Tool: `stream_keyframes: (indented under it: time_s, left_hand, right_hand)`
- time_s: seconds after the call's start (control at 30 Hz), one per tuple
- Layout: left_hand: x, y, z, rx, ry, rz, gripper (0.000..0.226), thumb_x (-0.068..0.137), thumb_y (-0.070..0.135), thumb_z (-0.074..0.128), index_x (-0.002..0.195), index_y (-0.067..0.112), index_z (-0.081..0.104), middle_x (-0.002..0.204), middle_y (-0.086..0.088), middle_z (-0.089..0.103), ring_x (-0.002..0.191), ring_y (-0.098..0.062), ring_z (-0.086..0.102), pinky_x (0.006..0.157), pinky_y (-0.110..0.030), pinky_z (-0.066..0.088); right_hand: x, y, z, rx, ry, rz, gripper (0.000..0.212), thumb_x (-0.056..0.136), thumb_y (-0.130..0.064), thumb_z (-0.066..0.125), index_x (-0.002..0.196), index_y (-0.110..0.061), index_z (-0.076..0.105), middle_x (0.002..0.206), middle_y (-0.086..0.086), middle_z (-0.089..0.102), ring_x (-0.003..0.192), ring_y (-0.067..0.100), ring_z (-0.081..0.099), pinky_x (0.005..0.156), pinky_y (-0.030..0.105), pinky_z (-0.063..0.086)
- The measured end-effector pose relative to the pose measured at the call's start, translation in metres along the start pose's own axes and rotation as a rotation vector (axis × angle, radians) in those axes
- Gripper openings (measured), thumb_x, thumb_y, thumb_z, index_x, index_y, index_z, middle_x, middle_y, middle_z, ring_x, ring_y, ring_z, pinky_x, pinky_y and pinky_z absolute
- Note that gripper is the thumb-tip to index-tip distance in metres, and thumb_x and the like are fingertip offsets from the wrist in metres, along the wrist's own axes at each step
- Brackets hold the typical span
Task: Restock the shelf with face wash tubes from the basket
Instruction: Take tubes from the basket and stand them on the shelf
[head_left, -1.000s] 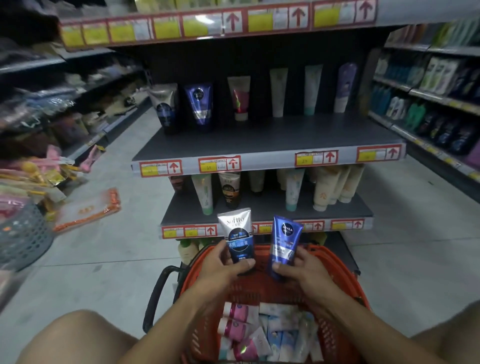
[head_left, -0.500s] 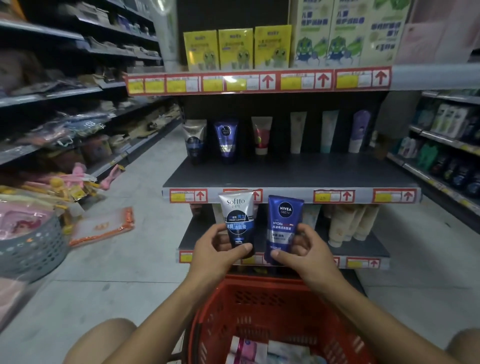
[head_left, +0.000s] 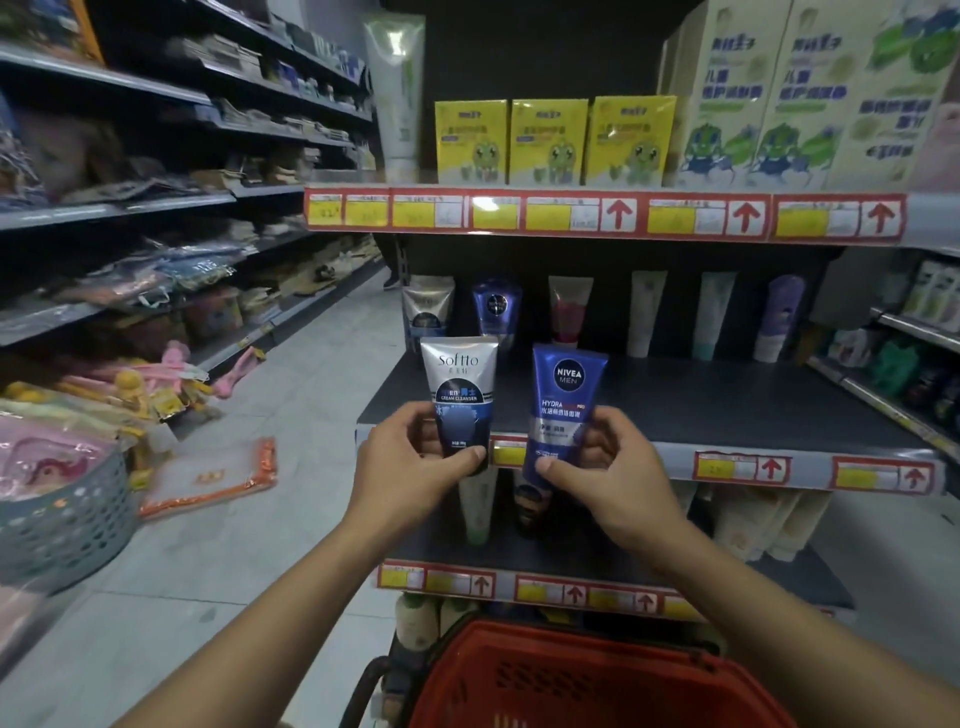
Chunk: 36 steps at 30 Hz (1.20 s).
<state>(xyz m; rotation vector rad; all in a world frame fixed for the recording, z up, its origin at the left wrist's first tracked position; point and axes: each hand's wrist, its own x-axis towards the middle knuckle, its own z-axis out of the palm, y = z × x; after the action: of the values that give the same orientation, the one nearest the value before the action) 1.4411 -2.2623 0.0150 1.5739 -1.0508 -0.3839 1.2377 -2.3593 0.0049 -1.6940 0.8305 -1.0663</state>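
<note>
- A grey basket (head_left: 62, 525) sits at the far left, with pink packets in it.
- An orange and clear packet (head_left: 208, 478) lies flat on the floor (head_left: 218, 597) beside it.
- The left hand (head_left: 410, 462) is closed around the bottom of a silver and dark blue tube (head_left: 460, 395). The tube stands upright, cap end down, and says "Softto".
- Just beside it, the right hand (head_left: 602, 467) is closed around the bottom of a blue tube (head_left: 563, 405). This one says "NIVEA MEN" and tips a little to the right.
- Both tubes are up in the air in front of the dark shelf (head_left: 727, 405), near its front edge. They do not touch it.
- At the back of that shelf, six more tubes (head_left: 644, 312) stand in a row, apart from each other.
- On the shelf above stand yellow boxes (head_left: 550, 140) with a green cartoon animal on them.
- The red basket (head_left: 587, 680) is low down, under the hands.
</note>
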Motion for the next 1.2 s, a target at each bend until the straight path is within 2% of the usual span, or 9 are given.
stream_keyframes:
  time_s: [0.1,0.27,0.33,0.47,0.57,0.8,0.9,1.07,1.2]
  left_hand:
    - [0.022,0.002,-0.007,0.060,0.030,0.038,0.056,0.073,0.026,0.092,0.123,0.026,0.067,0.104,0.014,0.075,0.094,-0.004,0.072,0.084,-0.030,0.063]
    - [0.060,0.001,-0.015,0.164,0.067,0.071,0.058,0.077,0.029,0.089,0.130,0.022,0.064,0.101,0.014,0.068,0.086,0.004,0.064,0.067,-0.007,0.049]
    - [0.076,-0.002,-0.017,0.197,0.093,0.065,0.060,0.077,0.031,0.089,0.131,0.021,0.064,0.100,0.012,0.069,0.082,0.004,0.062,0.060,-0.005,0.045]
    - [0.106,-0.012,-0.018,0.278,0.117,0.053,0.067,0.079,0.037,0.087,0.138,0.018,0.060,0.123,-0.001,0.072,0.091,-0.008,0.060,0.074,-0.019,0.050]
    - [0.122,-0.024,-0.015,0.327,0.126,0.034,0.070,0.077,0.040,0.088,0.137,0.018,0.061,0.124,-0.002,0.073,0.090,-0.010,0.059,0.080,-0.028,0.055]
    - [0.132,-0.048,-0.007,0.355,0.109,-0.004,0.072,0.077,0.042,0.087,0.139,0.020,0.056,0.129,-0.002,0.071,0.105,-0.021,0.069,0.080,-0.028,0.053]
    - [0.133,-0.047,-0.007,0.362,0.114,-0.006,0.081,0.072,0.048,0.089,0.138,0.021,0.051,0.128,0.000,0.069,0.096,-0.015,0.063,0.077,-0.028,0.052]
    - [0.142,-0.043,-0.008,0.394,0.097,-0.049,0.074,0.075,0.048,0.088,0.135,0.021,0.054,0.127,-0.002,0.070,0.102,-0.020,0.068,0.082,-0.033,0.057]
    - [0.154,-0.040,-0.008,0.424,0.055,-0.076,0.075,0.075,0.044,0.088,0.138,0.019,0.057,0.129,-0.003,0.070,0.109,-0.024,0.068,0.086,-0.034,0.055]
  right_hand:
    - [0.025,-0.004,0.010,-0.019,0.031,-0.029,0.059,0.073,-0.017,0.090,0.120,-0.028,0.057,0.109,-0.003,0.074,0.098,0.009,0.073,0.085,0.035,0.061]
    - [0.062,-0.010,0.027,-0.086,0.087,-0.056,0.062,0.072,-0.019,0.091,0.123,-0.026,0.056,0.109,-0.004,0.073,0.096,0.009,0.072,0.085,0.038,0.062]
    - [0.074,-0.011,0.034,-0.138,0.126,-0.061,0.061,0.072,-0.020,0.090,0.122,-0.027,0.056,0.107,-0.007,0.072,0.094,0.006,0.071,0.084,0.034,0.062]
    - [0.097,-0.009,0.046,-0.259,0.168,-0.053,0.059,0.075,-0.024,0.089,0.121,-0.032,0.052,0.109,-0.011,0.068,0.098,0.004,0.067,0.087,0.033,0.059]
    - [0.112,-0.002,0.054,-0.342,0.169,-0.051,0.058,0.074,-0.025,0.089,0.117,-0.033,0.050,0.109,-0.012,0.067,0.098,0.006,0.067,0.089,0.033,0.058]
    - [0.119,0.020,0.066,-0.455,0.144,-0.059,0.061,0.073,-0.029,0.089,0.116,-0.035,0.047,0.108,-0.012,0.067,0.095,0.009,0.068,0.087,0.037,0.059]
    - [0.120,0.021,0.065,-0.489,0.141,-0.055,0.062,0.073,-0.030,0.088,0.118,-0.035,0.046,0.110,-0.012,0.065,0.096,0.009,0.066,0.087,0.035,0.059]
    - [0.127,0.020,0.064,-0.581,0.098,-0.023,0.052,0.075,-0.033,0.086,0.117,-0.027,0.057,0.107,-0.010,0.069,0.091,0.007,0.066,0.079,0.026,0.053]
    - [0.143,0.018,0.070,-0.633,0.086,-0.013,0.050,0.072,-0.040,0.088,0.114,-0.027,0.064,0.108,-0.008,0.072,0.093,0.011,0.067,0.081,0.028,0.053]
